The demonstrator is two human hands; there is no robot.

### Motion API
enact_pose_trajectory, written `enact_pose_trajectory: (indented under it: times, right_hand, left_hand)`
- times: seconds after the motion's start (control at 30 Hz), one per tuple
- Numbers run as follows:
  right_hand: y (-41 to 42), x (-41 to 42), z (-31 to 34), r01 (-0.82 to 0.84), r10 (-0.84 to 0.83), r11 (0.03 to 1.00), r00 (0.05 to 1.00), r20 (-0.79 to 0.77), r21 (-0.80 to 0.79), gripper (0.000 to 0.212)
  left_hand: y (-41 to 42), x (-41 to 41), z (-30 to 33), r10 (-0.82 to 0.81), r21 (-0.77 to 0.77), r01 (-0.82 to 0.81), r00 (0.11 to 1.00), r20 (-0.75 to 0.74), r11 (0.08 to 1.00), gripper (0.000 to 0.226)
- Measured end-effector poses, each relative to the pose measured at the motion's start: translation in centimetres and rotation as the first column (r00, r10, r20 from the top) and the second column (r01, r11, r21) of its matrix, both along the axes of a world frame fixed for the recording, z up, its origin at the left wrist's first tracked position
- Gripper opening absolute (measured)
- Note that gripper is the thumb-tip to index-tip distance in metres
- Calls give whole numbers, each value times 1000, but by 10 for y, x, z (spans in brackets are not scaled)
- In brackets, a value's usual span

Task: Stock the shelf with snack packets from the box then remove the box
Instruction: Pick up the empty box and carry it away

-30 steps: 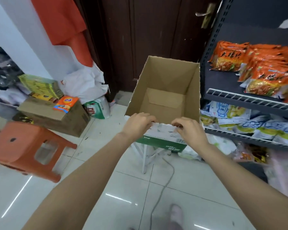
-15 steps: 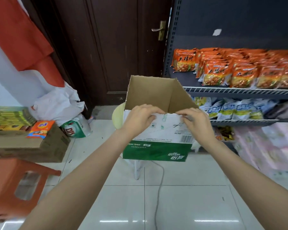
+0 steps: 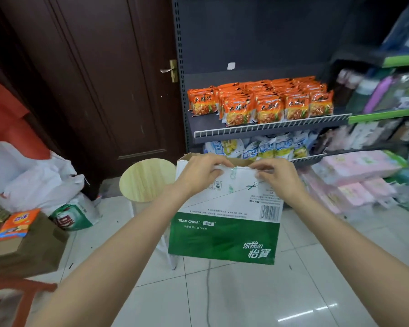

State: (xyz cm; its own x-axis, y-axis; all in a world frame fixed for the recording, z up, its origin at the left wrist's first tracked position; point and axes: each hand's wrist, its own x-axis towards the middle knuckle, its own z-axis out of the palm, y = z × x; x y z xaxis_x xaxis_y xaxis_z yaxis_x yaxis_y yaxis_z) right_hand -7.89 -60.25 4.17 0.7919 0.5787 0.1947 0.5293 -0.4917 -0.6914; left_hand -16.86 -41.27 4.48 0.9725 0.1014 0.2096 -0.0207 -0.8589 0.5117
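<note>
A white and green cardboard box (image 3: 224,223) hangs in the air in front of me, its printed near wall facing the camera and its inside hidden. My left hand (image 3: 200,172) grips the top rim of that wall on the left, fingers curled over the edge. My right hand (image 3: 275,177) grips the same rim on the right. Behind the box, several orange snack packets (image 3: 260,102) stand in rows on the dark grey shelf (image 3: 269,129). Blue and yellow packets (image 3: 265,147) fill the shelf below.
A round wooden stool (image 3: 147,179) stands just left of the box, before a dark brown door (image 3: 104,79). On the left are a brown carton (image 3: 26,251), white bags (image 3: 38,182) and an orange stool (image 3: 12,296). Pink packages (image 3: 354,175) crowd the floor on the right.
Both hands have lifted the box off the wooden stool and tipped it upright, so its open inside no longer shows. The view has turned right toward the shelf.
</note>
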Motion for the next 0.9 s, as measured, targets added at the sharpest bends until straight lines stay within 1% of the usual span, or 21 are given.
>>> enact_pose_trajectory:
  times: [0.1,0.23,0.3,0.4,0.53,0.67,0.77,0.9]
  right_hand:
    - [-44,9,-7,70,-70,998,997,-43,-4,25]
    - [-102,30,-15,139,-143,988,987,-73,-62,22]
    - [-129,41,-18,171,-177,983,980,-94,-72,23]
    - [-164,64,-27,232,-243,968,963,-119,-97,25]
    - [-209,106,-43,336,-345,938,926,-153,-83,32]
    - [-249,152,-52,455,-466,885,872,-150,-100,31]
    - [-278,181,-53,554,-564,826,810,-161,-105,29]
    - [-323,213,-49,638,-647,762,747,-149,-112,29]
  left_hand:
    - [-39,17,-3,-32,-71,27,998,-58,997,29]
    - [-91,49,-11,-167,-99,152,970,-175,983,36]
    - [-114,72,-19,-221,-111,202,955,-199,973,37]
    - [-145,111,-33,-284,-152,257,937,-203,954,39]
    - [-184,176,-50,-393,-204,354,898,-196,913,40]
    - [-221,246,-61,-498,-220,461,853,-157,860,41]
    - [-250,296,-63,-582,-186,556,802,-134,810,43]
    - [-301,353,-57,-686,-123,675,719,-108,727,44]
